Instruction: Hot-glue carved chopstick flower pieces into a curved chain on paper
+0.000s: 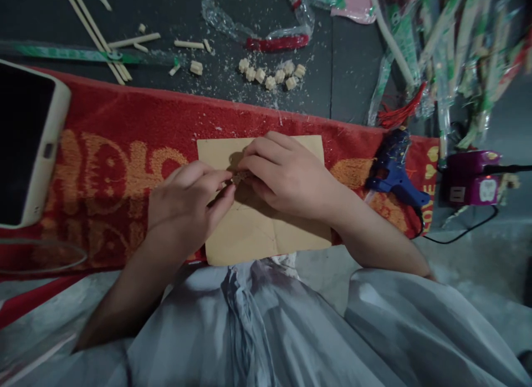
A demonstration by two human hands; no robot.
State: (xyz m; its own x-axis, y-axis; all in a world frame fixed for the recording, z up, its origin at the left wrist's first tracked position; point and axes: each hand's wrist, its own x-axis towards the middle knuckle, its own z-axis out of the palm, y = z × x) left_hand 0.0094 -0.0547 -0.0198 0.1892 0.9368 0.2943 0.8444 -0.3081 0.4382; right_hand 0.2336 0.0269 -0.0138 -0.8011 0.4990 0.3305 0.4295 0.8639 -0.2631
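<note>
My left hand is closed, with thumb and forefinger pinched together over a tan sheet. Facing it, my right hand has its fingers curled inward over the same sheet. Between the fingertips of both hands shows a small, speckled, brownish thing; its shape is mostly hidden and its kind is unclear. The sheet has a crease and lies on a red towel with orange lettering. Beyond the towel, several small notched pale pieces stand in a curved row among pale crumbs.
A blue glue gun lies right of the sheet, beside a purple power adapter with cables. Wrapped sticks crowd the right back. Thin wooden sticks lie at the left back. A phone is at the left edge.
</note>
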